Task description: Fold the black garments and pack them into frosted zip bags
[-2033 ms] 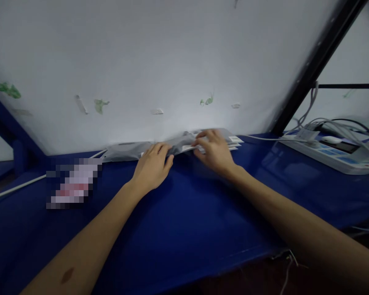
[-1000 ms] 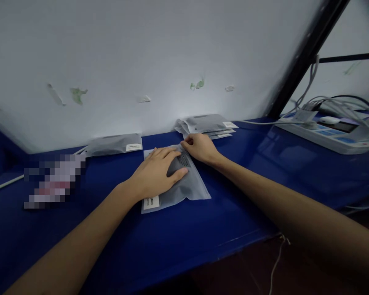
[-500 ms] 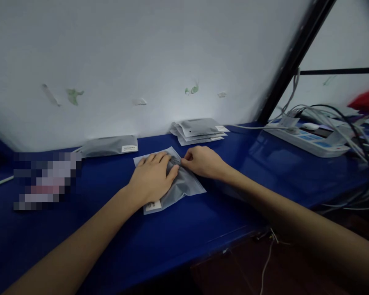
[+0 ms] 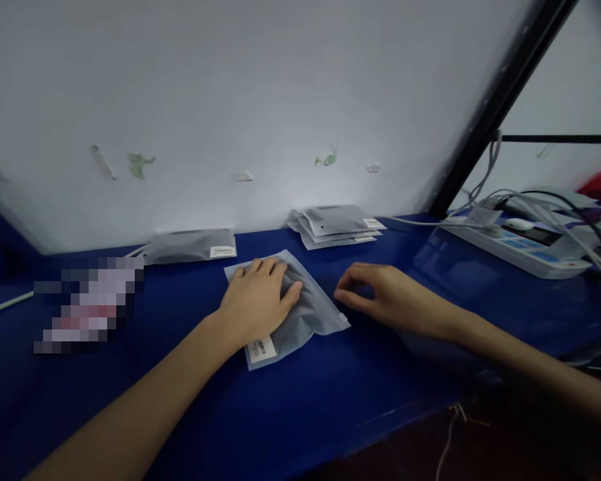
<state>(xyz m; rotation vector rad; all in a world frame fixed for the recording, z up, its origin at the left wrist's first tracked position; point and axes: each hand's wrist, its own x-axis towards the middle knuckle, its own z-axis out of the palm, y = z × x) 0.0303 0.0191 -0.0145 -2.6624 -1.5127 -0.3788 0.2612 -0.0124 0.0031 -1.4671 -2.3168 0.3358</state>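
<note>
One bag under the left hand, the right hand already off it.
From my remote view, the frosted zip bag (image 4: 305,317) lies flat on the blue table (image 4: 300,407), its label (image 4: 262,349) at the near left corner; my left hand (image 4: 255,304) rests spread across it, pressing rather than gripping; my right hand (image 4: 395,294) is released from the bag, fingers curled beside the zip edge with no object visible in them, though I cannot tell whether thumb and forefinger meet; the slider (image 4: 342,316) sits at the zip's near right end, which I judge means it has been run along, though I cannot confirm the seal; a stack of similar bags (image 4: 336,224) and another bag (image 4: 190,246) lie behind, by the wall (image 4: 260,100).
</note>
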